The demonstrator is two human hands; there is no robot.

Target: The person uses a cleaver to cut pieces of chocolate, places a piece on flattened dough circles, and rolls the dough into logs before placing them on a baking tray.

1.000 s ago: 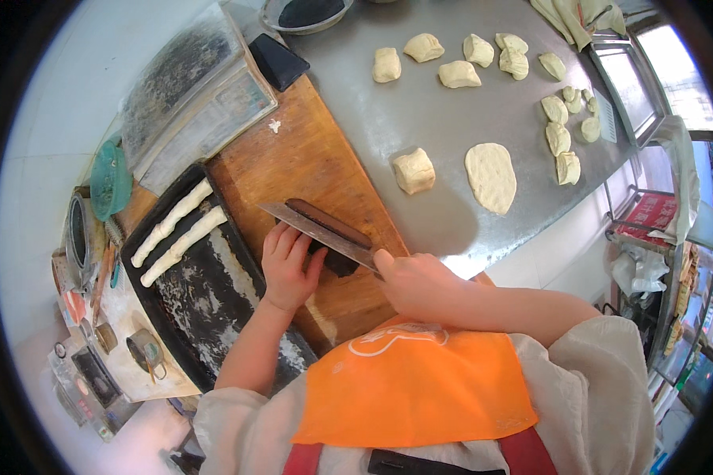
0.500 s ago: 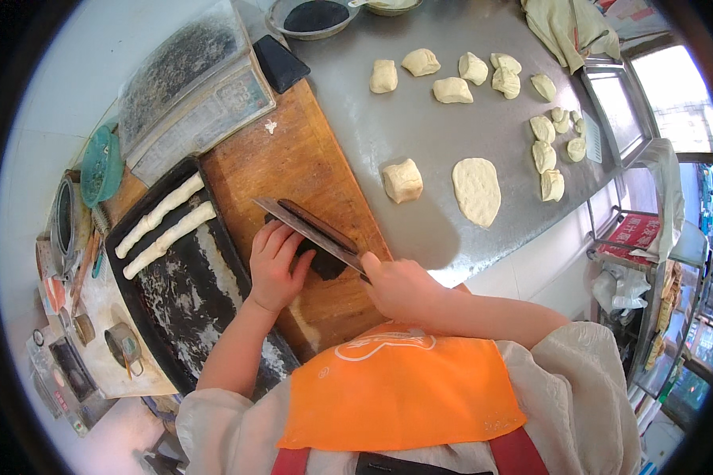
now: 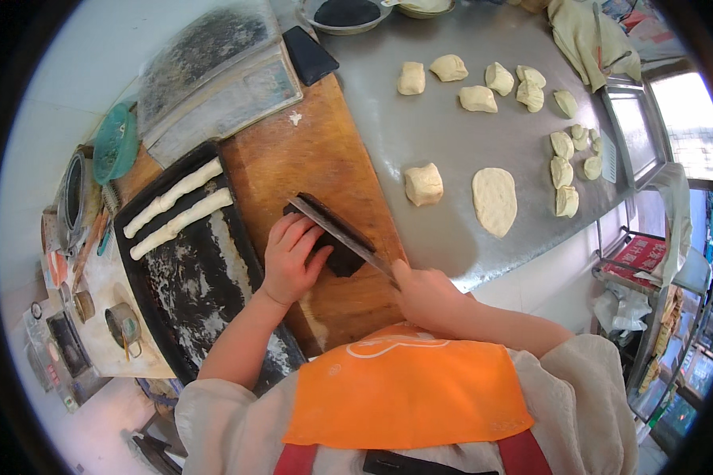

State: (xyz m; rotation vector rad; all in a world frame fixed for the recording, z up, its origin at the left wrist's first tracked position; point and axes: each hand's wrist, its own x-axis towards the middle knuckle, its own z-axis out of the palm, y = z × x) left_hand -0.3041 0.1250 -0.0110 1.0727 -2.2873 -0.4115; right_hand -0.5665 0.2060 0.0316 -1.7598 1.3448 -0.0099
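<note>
"Since I can't see it, what is each hand doing?"

"The right hand (image 3: pixel 426 297) is wrapped around the handle of a broad-bladed knife (image 3: pixel 342 231). The left hand (image 3: pixel 287 261), fingers bent and close together, rests on a dark slab (image 3: pixel 344 260); whether it grips or only presses, I cannot tell. The slab lies on a wooden board (image 3: pixel 317 158), right of the left hand's fingers and partly hidden by the blade."

"What could go wrong?"

"The blade runs just beside the left fingertips, so a tilt or slip could nick them, I'd judge. If the left hand bears down too lightly, the slab could skid under the edge."

"Anything else nearby?"

"Left of the left hand, a black baking tray (image 3: pixel 184 293) carries two dough ropes (image 3: pixel 174 195). That forearm passes over its near corner, so a sudden jerk might jolt it."
</note>
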